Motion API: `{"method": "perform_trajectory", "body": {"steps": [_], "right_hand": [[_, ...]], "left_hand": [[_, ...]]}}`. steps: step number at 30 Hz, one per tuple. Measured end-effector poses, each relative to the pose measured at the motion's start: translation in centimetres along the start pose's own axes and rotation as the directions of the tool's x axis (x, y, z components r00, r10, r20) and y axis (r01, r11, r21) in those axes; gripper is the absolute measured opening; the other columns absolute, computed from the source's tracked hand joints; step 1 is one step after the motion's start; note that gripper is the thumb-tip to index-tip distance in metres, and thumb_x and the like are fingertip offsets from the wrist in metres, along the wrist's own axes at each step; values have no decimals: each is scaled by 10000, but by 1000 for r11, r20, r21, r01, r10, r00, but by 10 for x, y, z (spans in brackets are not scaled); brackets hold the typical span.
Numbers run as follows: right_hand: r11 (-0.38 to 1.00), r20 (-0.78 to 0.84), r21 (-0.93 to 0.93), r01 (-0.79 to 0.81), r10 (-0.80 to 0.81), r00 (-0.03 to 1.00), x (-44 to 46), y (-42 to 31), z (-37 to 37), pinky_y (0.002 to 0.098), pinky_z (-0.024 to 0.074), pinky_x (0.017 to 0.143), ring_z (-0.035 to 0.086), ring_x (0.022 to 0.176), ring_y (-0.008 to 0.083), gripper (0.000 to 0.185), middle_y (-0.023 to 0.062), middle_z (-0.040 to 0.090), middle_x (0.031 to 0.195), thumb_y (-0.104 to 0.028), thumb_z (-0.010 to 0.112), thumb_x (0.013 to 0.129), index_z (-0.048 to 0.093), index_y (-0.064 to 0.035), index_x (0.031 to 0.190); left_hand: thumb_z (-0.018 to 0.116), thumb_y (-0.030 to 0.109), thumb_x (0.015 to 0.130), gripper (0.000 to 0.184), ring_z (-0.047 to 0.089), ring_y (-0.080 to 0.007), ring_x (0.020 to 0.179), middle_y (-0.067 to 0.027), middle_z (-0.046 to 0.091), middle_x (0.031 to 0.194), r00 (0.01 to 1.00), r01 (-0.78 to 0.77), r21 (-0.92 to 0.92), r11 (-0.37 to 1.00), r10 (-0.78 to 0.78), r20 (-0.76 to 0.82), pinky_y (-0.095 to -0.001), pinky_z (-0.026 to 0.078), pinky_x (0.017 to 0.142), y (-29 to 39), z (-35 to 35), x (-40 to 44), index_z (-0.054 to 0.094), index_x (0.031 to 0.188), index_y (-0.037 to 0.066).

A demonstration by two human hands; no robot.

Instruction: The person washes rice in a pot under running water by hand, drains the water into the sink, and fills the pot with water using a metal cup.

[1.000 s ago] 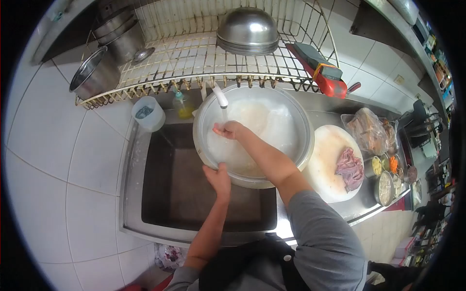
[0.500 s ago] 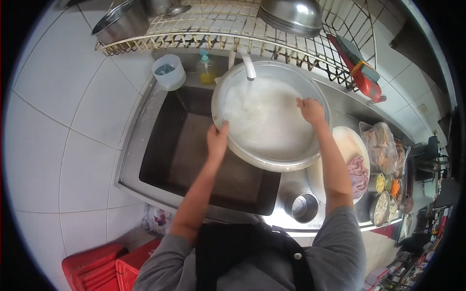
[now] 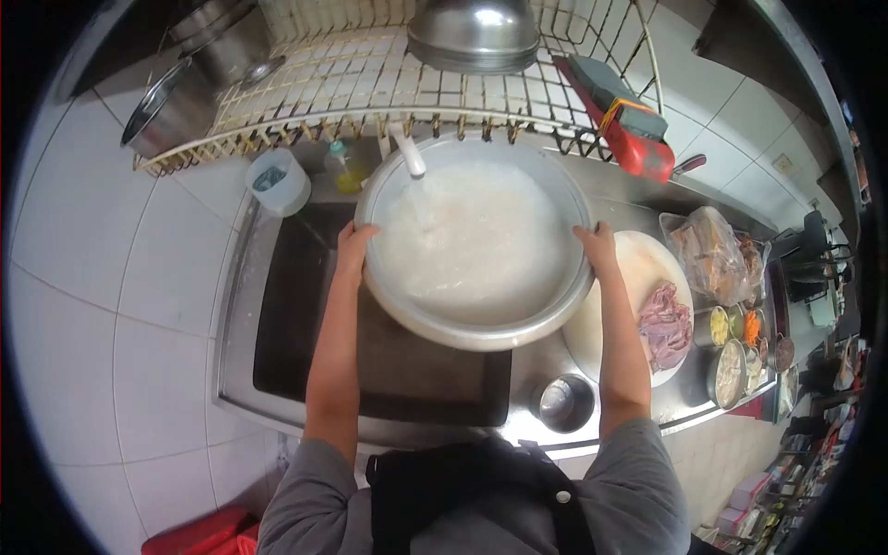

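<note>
A wide metal basin [image 3: 444, 337] sits over the sink's back right part, holding cloudy white water [image 3: 481, 240]; whatever lies beneath the surface is hidden. Water runs into it from a white faucet [image 3: 407, 153]. On the basin's left rim, my left hand [image 3: 353, 250] is closed, thumb over the edge. Gripping the opposite rim is my right hand [image 3: 597, 245], also closed. Close to my right forearm is a round white cutting board [image 3: 592, 338] with raw meat [image 3: 665, 326] on it.
Below the basin is the dark sink [image 3: 305, 347]. A small metal pot [image 3: 564, 403] stands at the counter's front. Overhead runs a wire rack [image 3: 342, 83] with metal bowls [image 3: 474, 35]. A white tub [image 3: 279, 185] and soap bottle [image 3: 346, 168] stand back left. Food containers [image 3: 729, 370] line the right.
My right hand has left the inside of the basin and taken hold of its right rim. My left hand has moved farther up the left rim. The camera view has shifted.
</note>
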State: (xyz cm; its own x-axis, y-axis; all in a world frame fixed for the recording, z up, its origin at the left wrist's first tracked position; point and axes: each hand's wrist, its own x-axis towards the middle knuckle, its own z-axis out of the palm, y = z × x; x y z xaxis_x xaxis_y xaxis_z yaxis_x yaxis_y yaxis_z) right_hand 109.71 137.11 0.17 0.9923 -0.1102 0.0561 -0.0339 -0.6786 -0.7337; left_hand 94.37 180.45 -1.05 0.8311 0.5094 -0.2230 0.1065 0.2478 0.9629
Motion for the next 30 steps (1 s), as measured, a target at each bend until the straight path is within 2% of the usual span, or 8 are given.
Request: {"method": "perform_trajectory", "body": {"steps": [2,5,14,16,19,23,24,30], "right_hand": [[991,50,85,-105,101,994,-2,4,1,404,495,751,636,889,342,542,270,633,954,-269,720,688,559,123,1026],[967,112,184,-177,158,981,-30,-21,-11,380,502,699,643,829,290,518,229,644,919,-262,717,681,571,117,1002],[915,281,323,-240,150,948,-105,-55,-13,334,496,683,626,769,216,418,163,641,891,-159,695,737,571,85,1053],[905,303,346,-248,142,942,-128,-58,-8,324,491,688,623,764,210,420,154,641,896,-159,694,745,567,84,1063],[880,372,351,-320,183,910,-161,-54,1,299,478,694,610,759,195,390,131,641,898,-153,685,767,566,75,1060],[809,450,439,-390,178,875,-207,-55,15,287,470,689,597,759,172,345,105,641,893,-159,678,786,575,59,1034],[805,492,436,-402,160,856,-217,-55,17,288,470,690,596,759,168,336,100,641,892,-162,677,791,579,54,1029],[813,533,417,-407,144,833,-255,-54,45,293,483,704,621,769,181,355,123,658,910,-167,685,784,593,64,1037]], "left_hand": [[634,154,720,422,595,-226,896,-124,622,1001,999,-18,4,1000,18,-35,-335,460,784,-5,-5,-9,578,1100,-23],[629,144,714,415,596,-214,870,-117,627,981,998,-49,12,999,50,-48,-323,456,764,-7,-17,-37,577,1089,-27],[601,129,685,443,608,-205,802,-122,632,942,976,-43,-42,998,33,-214,-307,477,733,-11,-68,-142,558,1081,-64],[591,119,681,449,611,-201,772,-119,636,921,980,-55,-18,998,51,-192,-299,481,715,-2,-88,-161,552,1086,-70],[582,110,689,403,599,-188,827,-115,634,943,976,-54,26,998,58,-209,-292,464,760,22,-110,-193,560,1056,-56],[560,85,686,400,597,-175,793,-108,635,934,949,-28,112,993,61,-310,-284,466,740,47,-137,-237,561,1061,-56],[551,79,689,405,600,-172,787,-103,635,934,890,-8,120,993,62,-452,-285,469,731,52,-134,-250,560,1071,-58],[543,72,699,416,600,-180,795,-98,635,939,893,-28,134,991,85,-442,-283,470,738,77,-156,-304,552,1094,-58]]}}
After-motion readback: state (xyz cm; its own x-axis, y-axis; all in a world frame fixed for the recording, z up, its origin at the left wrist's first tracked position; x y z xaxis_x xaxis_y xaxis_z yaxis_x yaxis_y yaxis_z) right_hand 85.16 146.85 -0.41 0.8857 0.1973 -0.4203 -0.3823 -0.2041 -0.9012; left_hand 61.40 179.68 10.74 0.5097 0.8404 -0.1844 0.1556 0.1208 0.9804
